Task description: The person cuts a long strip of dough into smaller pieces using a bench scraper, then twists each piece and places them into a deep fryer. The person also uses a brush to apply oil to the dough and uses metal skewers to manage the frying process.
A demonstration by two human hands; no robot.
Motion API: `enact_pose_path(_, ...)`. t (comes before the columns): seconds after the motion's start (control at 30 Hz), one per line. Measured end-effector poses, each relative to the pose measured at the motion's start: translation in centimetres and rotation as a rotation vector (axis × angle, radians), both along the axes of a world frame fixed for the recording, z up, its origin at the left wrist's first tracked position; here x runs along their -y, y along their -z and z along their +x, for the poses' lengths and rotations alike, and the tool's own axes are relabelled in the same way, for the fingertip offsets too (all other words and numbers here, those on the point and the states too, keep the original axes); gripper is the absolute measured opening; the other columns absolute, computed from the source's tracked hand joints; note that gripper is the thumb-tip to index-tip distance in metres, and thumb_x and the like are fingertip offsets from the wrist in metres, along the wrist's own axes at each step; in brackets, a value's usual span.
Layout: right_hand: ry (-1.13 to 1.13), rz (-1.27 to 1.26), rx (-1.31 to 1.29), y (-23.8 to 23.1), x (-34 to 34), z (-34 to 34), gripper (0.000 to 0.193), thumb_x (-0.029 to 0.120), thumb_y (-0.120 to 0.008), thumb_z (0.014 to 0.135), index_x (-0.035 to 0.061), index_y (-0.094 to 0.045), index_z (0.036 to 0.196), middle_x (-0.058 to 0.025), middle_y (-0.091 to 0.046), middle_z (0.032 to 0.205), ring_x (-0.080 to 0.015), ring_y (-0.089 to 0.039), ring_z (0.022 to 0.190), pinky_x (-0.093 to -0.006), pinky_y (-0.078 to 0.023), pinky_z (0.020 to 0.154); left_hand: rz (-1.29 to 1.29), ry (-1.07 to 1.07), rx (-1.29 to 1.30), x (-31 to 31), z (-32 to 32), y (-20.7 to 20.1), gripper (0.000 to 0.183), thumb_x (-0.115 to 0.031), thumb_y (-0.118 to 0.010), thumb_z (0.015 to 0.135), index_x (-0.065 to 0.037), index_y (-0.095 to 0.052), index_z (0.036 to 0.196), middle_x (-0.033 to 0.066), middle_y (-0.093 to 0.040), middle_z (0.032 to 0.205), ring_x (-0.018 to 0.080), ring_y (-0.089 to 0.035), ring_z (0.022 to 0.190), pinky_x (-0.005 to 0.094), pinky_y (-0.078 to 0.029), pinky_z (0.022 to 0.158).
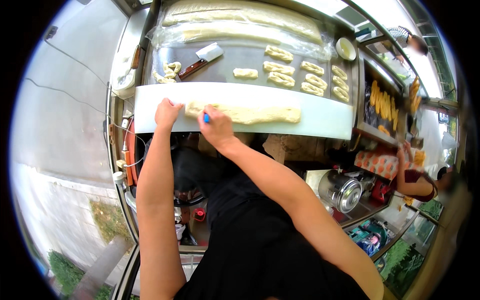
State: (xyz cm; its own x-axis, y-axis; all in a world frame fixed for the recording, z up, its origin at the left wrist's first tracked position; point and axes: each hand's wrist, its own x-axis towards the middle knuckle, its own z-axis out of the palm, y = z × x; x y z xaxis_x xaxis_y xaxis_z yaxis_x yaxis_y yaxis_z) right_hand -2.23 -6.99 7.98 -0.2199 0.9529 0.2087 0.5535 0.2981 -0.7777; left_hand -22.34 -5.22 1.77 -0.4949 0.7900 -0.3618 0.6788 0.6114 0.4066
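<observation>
A long flat strip of pale dough (265,114) lies lengthwise on a white board (330,119). My right hand (218,129) is closed round a small tool with a blue handle (206,118), over the left part of the strip; the tool's working end is hard to make out. Just off the strip's left end, my left hand (168,113) rests over the board with its fingers pressed together. Whatever they may pinch is hidden. Behind the board, a cleaver (196,66) with a brown wooden handle lies on the metal worktop (235,55).
Several twisted dough pieces (279,67) lie behind the board, with looped scraps (170,71) at left. Large dough slabs (245,20) sit under plastic film at the back. To the right are a bowl (345,49), fried sticks (382,102), a steel pot (345,192) and another person's arm (412,185).
</observation>
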Motion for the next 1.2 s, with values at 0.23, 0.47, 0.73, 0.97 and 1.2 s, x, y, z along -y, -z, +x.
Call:
enact_pose_path(0.23, 0.154, -0.164, -0.386, -0.8, -0.3, -5.9, 0.011, 0.016, -0.061, 0.09, 0.0064, -0.058, 0.085, -0.0159, -0.063, 0.071, -0.0333, -0.064, 0.063, -0.0399, -0.051, 0.059, 0.06, 0.082, 0.025, 0.2, -2.0, 0.8, 0.032, -0.03, -0.077, 0.074, -0.004, -0.061, 0.083, 0.0179, -0.068, 0.085, 0.035, -0.066, 0.085, 0.0447, -0.051, 0.073)
enact_pose_path(0.47, 0.297, -0.589, -0.409, 1.9, -0.8, 4.2, 0.022, 0.023, -0.055, 0.095, 0.0029, -0.062, 0.09, -0.0095, -0.063, 0.068, -0.019, -0.066, 0.061, -0.0323, -0.05, 0.055, 0.104, 0.077, 0.049, 0.9, -1.6, 0.8, 0.028, -0.025, -0.075, 0.072, -0.003, -0.06, 0.079, 0.0187, -0.067, 0.081, 0.036, -0.064, 0.08, 0.0446, -0.05, 0.07)
enact_pose_path(0.73, 0.058, -0.332, -0.383, -1.2, 1.2, -2.8, 0.013, 0.018, -0.063, 0.09, 0.0051, -0.062, 0.087, -0.0173, -0.062, 0.07, -0.0317, -0.062, 0.063, -0.0389, -0.049, 0.061, 0.092, 0.126, 0.028, -0.3, -1.8, 0.6, 0.025, -0.025, -0.073, 0.072, -0.004, -0.062, 0.081, 0.0179, -0.068, 0.083, 0.0361, -0.066, 0.082, 0.0451, -0.052, 0.073)
enact_pose_path(0.97, 0.116, -0.287, -0.141, 0.1, 0.8, 11.7, 0.014, 0.018, -0.064, 0.09, 0.0035, -0.065, 0.091, -0.0081, -0.064, 0.069, -0.0145, -0.063, 0.064, -0.0313, -0.049, 0.058, 0.045, 0.134, 0.053, 0.1, -2.1, 0.2, 0.028, -0.027, -0.072, 0.072, -0.004, -0.058, 0.079, 0.0179, -0.067, 0.081, 0.0347, -0.065, 0.079, 0.0433, -0.051, 0.071)
enact_pose_path(1.2, 0.518, -0.469, -0.185, 0.5, -2.5, 34.5, 0.013, 0.017, -0.063, 0.094, 0.0048, -0.062, 0.095, -0.0034, -0.063, 0.072, -0.009, -0.059, 0.058, -0.0233, -0.048, 0.05, 0.036, 0.164, 0.049, -0.4, -1.8, 0.4, 0.029, -0.027, -0.073, 0.071, -0.004, -0.056, 0.077, 0.0165, -0.065, 0.077, 0.0339, -0.064, 0.076, 0.0424, -0.05, 0.069)
